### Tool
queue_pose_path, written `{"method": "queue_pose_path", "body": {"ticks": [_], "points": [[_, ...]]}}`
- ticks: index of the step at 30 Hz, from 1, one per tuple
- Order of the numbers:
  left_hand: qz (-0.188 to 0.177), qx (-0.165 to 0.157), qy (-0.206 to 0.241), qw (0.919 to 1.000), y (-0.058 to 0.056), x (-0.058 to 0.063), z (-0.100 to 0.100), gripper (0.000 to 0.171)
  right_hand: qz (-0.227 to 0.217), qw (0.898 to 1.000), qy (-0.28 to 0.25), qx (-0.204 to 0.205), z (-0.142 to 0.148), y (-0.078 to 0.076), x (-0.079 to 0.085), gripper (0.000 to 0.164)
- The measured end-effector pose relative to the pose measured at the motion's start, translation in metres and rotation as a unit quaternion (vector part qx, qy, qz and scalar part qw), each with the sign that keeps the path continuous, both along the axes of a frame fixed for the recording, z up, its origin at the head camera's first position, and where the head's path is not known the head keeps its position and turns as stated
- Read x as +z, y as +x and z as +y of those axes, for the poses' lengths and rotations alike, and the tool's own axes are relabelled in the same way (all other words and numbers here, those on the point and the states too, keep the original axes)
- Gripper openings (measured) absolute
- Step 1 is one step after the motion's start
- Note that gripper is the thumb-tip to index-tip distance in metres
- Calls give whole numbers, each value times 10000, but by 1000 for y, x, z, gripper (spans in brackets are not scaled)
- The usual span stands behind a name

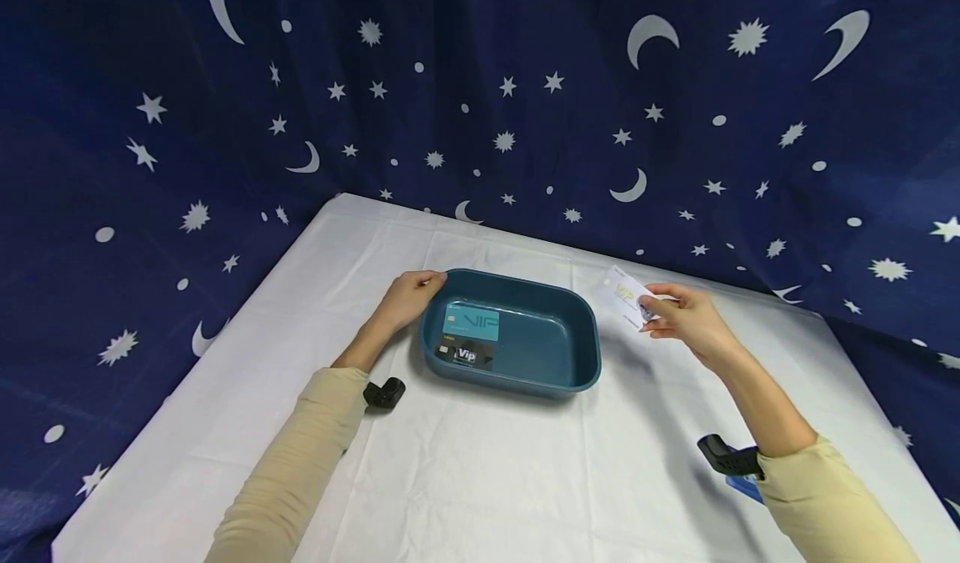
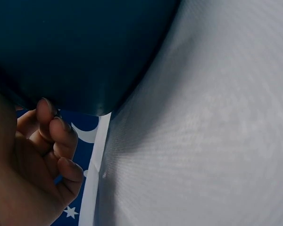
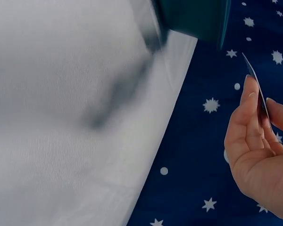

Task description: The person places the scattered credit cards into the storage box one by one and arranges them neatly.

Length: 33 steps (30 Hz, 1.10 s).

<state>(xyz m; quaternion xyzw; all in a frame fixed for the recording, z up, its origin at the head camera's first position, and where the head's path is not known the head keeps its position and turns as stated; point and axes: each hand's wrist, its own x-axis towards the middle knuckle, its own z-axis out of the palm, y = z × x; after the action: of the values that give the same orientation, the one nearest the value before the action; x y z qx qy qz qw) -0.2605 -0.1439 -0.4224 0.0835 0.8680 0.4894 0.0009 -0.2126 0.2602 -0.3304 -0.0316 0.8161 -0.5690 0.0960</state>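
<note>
A dark teal plastic tub (image 1: 540,384) stands on the white-covered table. Inside, toward its left end, lie a light teal VIP card (image 1: 471,322) and, just in front of it, a black Vip card (image 1: 465,352). My left hand (image 1: 408,299) grips the tub's rim at the back left corner; in the left wrist view its fingers (image 2: 63,136) are curled below the rim. To the right of the tub, my right hand (image 1: 690,321) pinches a white VIP card (image 1: 628,298) above the table. That card (image 3: 258,87) appears nearly edge-on between thumb and fingers in the right wrist view.
A blue flat item (image 1: 745,486) lies partly hidden beneath my right wrist. White cloth (image 1: 480,471) covers the table, and a dark blue curtain (image 1: 465,121) with moons and stars hangs behind it and at the sides.
</note>
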Motion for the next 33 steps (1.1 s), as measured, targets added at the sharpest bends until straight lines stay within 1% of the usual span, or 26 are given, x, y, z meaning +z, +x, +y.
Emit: {"method": "queue_pose_path", "body": {"ticks": [3,8,14,19,27,33], "points": [[50,11,-25,10000,0,0,-1,43,53,9995,289,94,-6,-1,-2,52],[58,15,-65,10000,1,1,0,43,49,9984,542,169,-13,-1,-6,50],[-17,17,15,10000,2,3,-1,43,143,9969,654,423,-22,-3,-8,47],[-33,25,25,10000,2,2,-1,42,190,9963,682,496,-28,-4,-9,43],[26,19,-12,10000,2,1,-1,42,294,9934,954,565,-36,-7,-13,38],[-2,10,-23,10000,1,1,-1,43,304,9907,1164,631,-44,-8,-16,37]]}}
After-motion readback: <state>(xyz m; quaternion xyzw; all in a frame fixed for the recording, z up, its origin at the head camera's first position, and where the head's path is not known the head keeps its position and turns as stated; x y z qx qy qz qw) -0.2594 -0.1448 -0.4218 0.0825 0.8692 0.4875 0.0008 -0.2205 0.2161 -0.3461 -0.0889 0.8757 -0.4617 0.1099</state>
